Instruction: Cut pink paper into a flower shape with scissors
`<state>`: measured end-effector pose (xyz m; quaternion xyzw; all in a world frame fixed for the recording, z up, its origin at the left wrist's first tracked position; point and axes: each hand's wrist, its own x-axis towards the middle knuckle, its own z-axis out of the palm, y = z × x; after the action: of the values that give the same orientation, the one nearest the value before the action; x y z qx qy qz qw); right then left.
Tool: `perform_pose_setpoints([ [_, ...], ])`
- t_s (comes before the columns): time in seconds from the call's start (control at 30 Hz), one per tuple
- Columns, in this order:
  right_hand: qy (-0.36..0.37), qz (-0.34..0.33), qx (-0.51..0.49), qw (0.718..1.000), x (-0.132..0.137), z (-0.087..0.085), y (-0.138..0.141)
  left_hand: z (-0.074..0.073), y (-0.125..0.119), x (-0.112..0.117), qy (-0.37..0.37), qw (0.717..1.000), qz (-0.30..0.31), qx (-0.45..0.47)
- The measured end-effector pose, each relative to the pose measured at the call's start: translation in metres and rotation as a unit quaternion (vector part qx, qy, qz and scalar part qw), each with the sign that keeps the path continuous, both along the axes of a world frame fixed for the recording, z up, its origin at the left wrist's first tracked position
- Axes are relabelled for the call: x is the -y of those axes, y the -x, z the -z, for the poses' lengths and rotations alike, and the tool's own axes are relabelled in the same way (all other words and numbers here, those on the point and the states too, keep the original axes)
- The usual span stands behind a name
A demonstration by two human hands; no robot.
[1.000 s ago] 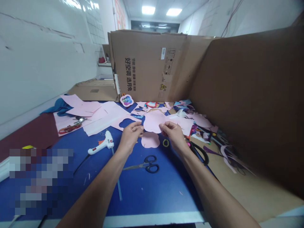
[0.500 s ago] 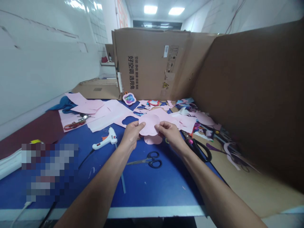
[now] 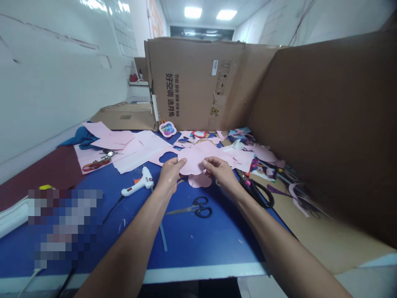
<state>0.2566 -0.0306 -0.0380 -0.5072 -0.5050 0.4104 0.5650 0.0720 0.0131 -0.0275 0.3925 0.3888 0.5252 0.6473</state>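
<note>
Both my hands hold one pink flower-shaped paper cutout (image 3: 192,161) just above the blue table (image 3: 198,240). My left hand (image 3: 170,174) pinches its left edge and my right hand (image 3: 218,170) pinches its right edge. A second pink cutout (image 3: 200,180) lies flat on the table directly under them. Small black-handled scissors (image 3: 194,209) lie on the blue surface just in front of my hands.
A white glue gun (image 3: 138,185) lies to the left, with pink paper sheets (image 3: 136,149) behind it. Large black scissors (image 3: 257,192) and coloured scraps (image 3: 279,174) lie on the right. Cardboard walls (image 3: 325,124) enclose the back and right. A finished cutout (image 3: 168,129) leans against the back cardboard.
The pink cutout in my hands has been turned and lowered toward the table, and both hands have drawn slightly closer to the cutout lying beneath.
</note>
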Motion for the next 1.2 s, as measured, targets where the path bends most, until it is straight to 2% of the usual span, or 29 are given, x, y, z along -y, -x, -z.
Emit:
perform_pose_setpoints([
  [0.4,-0.024,0.031,0.022,0.999,0.000,0.005,-0.006,0.012,-0.009,0.002,-0.029,0.999,0.021,-0.018],
  [0.63,-0.038,0.030,0.015,0.999,-0.002,0.006,-0.006,0.007,-0.009,0.005,-0.027,0.998,0.050,-0.032],
  [1.03,-0.059,0.009,0.007,0.998,0.000,-0.002,-0.002,0.006,-0.009,0.006,-0.046,0.995,0.019,-0.081],
  [1.2,-0.050,-0.001,0.003,0.999,-0.005,-0.001,-0.005,0.007,-0.008,0.005,-0.039,0.997,0.006,-0.069],
])
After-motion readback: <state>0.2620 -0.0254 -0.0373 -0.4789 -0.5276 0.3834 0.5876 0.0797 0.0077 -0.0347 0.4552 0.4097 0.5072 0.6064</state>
